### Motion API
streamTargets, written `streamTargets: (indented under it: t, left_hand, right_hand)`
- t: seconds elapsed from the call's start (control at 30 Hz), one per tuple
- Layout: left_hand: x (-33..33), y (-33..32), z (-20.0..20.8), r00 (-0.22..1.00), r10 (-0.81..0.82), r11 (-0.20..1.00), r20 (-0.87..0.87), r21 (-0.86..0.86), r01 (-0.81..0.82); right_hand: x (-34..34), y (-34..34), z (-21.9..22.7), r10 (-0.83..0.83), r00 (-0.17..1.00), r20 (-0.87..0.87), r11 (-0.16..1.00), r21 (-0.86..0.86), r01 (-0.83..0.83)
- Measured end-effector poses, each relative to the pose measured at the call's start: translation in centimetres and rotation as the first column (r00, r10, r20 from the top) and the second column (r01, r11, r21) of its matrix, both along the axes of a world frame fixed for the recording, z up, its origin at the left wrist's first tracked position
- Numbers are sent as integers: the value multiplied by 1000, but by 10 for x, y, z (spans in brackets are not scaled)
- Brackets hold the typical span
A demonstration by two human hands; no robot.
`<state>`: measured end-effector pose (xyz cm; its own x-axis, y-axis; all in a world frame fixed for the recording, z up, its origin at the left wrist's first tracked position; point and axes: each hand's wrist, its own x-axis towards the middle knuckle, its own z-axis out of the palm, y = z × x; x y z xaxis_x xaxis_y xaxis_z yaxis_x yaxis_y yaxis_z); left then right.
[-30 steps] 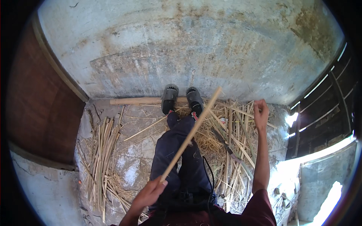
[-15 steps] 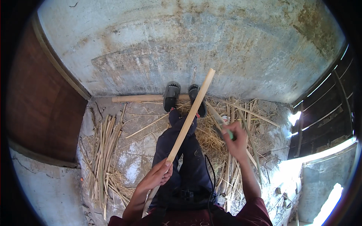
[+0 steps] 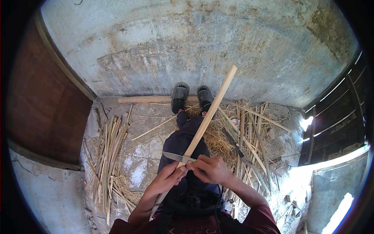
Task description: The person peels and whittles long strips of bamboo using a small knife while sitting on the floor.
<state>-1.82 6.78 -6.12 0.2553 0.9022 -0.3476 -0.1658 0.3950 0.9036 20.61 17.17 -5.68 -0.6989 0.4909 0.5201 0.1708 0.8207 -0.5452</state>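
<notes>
My left hand [image 3: 163, 180] is closed around a long pale strip of split bamboo [image 3: 211, 110]. The strip slants over my legs, its far end pointing up and to the right, its near end running back under my left forearm. In my right hand [image 3: 212, 169] is a knife [image 3: 174, 156] with a green handle, mostly hidden by the fingers. Its blade lies crosswise over the strip, just beyond my left hand, tip to the left. Both hands are close together above my lap.
Thin bamboo strips [image 3: 109, 152] are piled on the left floor. More sticks and shavings [image 3: 218, 143] lie on the right, with a dark long-bladed tool [image 3: 238, 150] among them. A bamboo pole [image 3: 144, 99] rests along the wall [image 3: 202, 46], near my shoes [image 3: 180, 93].
My right hand has come in leftward from the right side, bringing the knife onto the bamboo strip. The strip's far end has shifted a little right.
</notes>
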Motion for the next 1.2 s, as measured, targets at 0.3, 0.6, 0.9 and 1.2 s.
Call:
streamTargets:
  t: [0.3,0.6,0.9,1.2]
  left_hand:
    - [8,-8,15,983,39,998,-177,48,-31]
    - [13,-1,-2,966,102,991,-238,105,-79]
    - [16,-4,4,941,107,976,-322,217,-37]
    - [22,-16,23,831,160,941,-533,336,33]
  right_hand:
    - [16,26,2,-151,985,-86,988,-2,152]
    - [17,-2,8,-83,996,-21,995,60,84]
    - [4,0,1,-103,994,-29,993,48,104]
    - [17,18,6,-175,980,-90,980,75,182]
